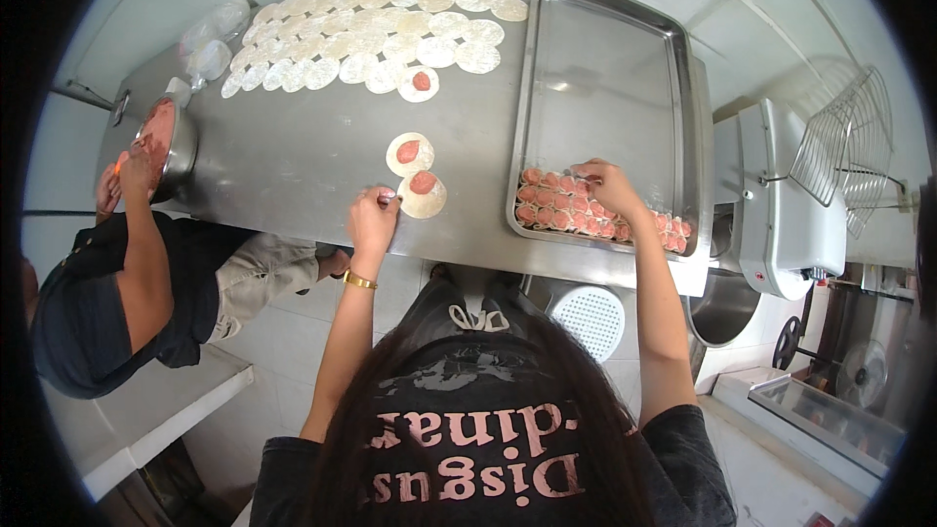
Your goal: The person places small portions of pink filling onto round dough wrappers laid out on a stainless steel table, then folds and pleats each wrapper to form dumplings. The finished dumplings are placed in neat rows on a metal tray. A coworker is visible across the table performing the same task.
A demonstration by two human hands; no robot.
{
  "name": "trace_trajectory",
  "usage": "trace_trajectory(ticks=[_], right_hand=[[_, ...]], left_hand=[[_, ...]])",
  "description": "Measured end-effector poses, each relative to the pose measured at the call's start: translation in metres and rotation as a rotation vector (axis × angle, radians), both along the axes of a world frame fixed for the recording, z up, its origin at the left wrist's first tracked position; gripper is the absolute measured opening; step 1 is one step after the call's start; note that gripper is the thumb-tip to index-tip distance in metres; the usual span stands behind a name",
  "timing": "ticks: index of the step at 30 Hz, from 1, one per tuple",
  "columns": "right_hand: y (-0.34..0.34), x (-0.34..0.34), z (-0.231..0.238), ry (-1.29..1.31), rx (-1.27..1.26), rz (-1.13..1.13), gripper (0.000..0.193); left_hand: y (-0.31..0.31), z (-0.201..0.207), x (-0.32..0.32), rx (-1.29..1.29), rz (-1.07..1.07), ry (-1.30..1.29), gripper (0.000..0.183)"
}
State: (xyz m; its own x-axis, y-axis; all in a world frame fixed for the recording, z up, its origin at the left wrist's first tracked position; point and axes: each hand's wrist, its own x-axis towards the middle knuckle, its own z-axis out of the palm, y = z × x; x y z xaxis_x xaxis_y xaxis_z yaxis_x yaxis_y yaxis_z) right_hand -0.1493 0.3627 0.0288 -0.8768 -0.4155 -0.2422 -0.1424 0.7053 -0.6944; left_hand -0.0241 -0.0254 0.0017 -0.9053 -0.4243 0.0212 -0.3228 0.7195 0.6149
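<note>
Going by a clock drawn on the whole view, the right hand [609, 187] is between 2 and 3 o'clock, with its fingertips down at the small open-topped dumplings [569, 205]. The step seems to be setting a dumpling in its row. I can't tell if those fingers are pinching one or letting go. The dumplings sit at the 6 o'clock end of the big metal tray [521, 88], packed close, with their pink meat tops facing up. Their rows run long from just past 9 to just past 3 o'clock, and the tray runs long from 12 to 6. The left hand [372, 218] is well apart from the right, between 9 and 10 o'clock, its fingertips by the edge of the near wrapper [422, 203]. I can't tell if they hold it. This wrapper lies flat and round on the table [293, 137], so it points no way, and it meets the far wrapper [427, 151] at its 12 o'clock side. Next, I think, both hands should gather the near wrapper up around its meat gently.
</note>
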Motion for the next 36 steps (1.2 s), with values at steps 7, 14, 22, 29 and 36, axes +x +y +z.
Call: trace_trajectory(ticks=[7, 14, 22, 29, 36], right_hand=[[-0.058, 0.02, 0.017, 0.294, -0.174, -0.212, 0.032], [-0.195, 0.096, -0.017, 0.21, 0.062, 0.007, 0.022], [-0.221, 0.117, -0.038, 0.124, -0.043, -0.233, 0.032], [-0.216, 0.114, -0.05, -0.826, -1.095, -0.516, 0.021], [-0.211, 0.11, -0.057, -0.543, -0.843, -0.65, 0.018]], left_hand=[[0.002, -0.007, -0.003, 0.02, 0.005, -0.065, 0.014], [0.0, -0.011, -0.012, -0.011, -0.068, 0.104, 0.013], [0.006, -0.021, 0.007, 1.511, 0.15, 0.123, 0.007], [0.017, -0.017, 0.019, 1.701, 0.058, 0.41, 0.013], [0.029, -0.007, 0.027, 1.272, -0.121, 0.178, 0.032]])
